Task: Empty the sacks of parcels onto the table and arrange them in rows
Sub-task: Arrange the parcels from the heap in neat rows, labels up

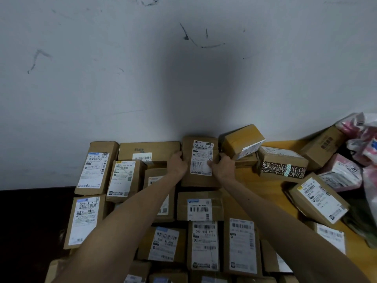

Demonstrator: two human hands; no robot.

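Most of the cardboard parcels in view already lie flat in rows across the left and middle of the desk [246,180], labels up, from the wall down to the near edge. Both hands are on a further one. The left hand [177,163] and the right hand [223,167] grip the labelled parcel [199,156] by its two long sides, with the fingers clamped round its edges and the right thumb on the label. It sits in the back row against the wall, just beside a wide flat box [149,149] on its left, so it looks as good as placed.

What is left lies to the right. A tilted box [241,139], a box with patterned tape [282,166], a slanted labelled box [318,198] and pink soft packets [340,172] are heaped at odd angles, not yet in any row. At the far right edge a crumpled plastic sack [365,127] seems to hold more, though I cannot tell how much. I judge the job somewhat past halfway.
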